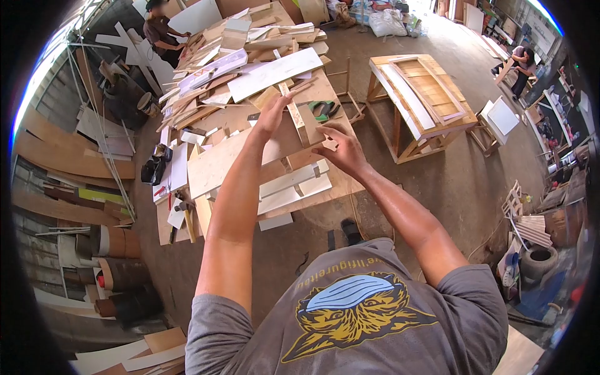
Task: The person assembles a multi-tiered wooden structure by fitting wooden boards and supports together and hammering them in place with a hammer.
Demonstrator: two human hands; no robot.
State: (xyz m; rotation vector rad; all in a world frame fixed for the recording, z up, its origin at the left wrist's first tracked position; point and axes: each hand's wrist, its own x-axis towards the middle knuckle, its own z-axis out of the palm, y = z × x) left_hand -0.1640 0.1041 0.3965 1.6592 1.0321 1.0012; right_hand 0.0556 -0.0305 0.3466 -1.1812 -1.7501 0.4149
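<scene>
My left hand (pixel 272 116) is at the far side of a narrow wooden piece (pixel 294 112), its fingers closed against the piece's edge. At the near end of the same piece, my right hand (pixel 344 150) has curved fingers, with thumb and forefinger around a flat brown face. Underneath lies a wide pale board (pixel 209 169) on the worktable (pixel 337 197). White-faced strips (pixel 294 187) lie nearer to me. A tool with green and black handles (pixel 325 110) rests just beyond my right hand.
Scrap boards (pixel 269 75) are heaped on the table's far half. A hammer (pixel 185 212) lies at its left edge. A wooden frame stand (pixel 419 100) is on the right. One person (pixel 164 34) stands behind the heap; another (pixel 520 65) sits far right.
</scene>
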